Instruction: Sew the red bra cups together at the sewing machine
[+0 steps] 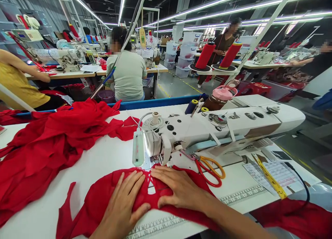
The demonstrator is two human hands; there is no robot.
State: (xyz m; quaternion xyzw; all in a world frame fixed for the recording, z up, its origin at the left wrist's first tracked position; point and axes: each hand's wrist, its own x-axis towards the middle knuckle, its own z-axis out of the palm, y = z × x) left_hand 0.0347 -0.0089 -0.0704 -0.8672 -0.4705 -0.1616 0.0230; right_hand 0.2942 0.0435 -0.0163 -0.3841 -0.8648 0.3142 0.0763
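A piece of red fabric (101,197) lies flat on the white table (103,159) in front of the white sewing machine (207,126). My left hand (121,206) rests flat on the fabric with fingers stretched toward the needle area. Beside it, my right hand (178,187) also presses flat on the fabric, fingers spread, just under the machine head. Neither hand holds anything.
A heap of red fabric (49,142) covers the table's left. Orange-handled scissors (210,168) lie right of my hands, with a yellow measuring tape (271,178) and papers beyond. A pink-lidded bottle (220,97) stands behind the machine. Other people sit at stations further back.
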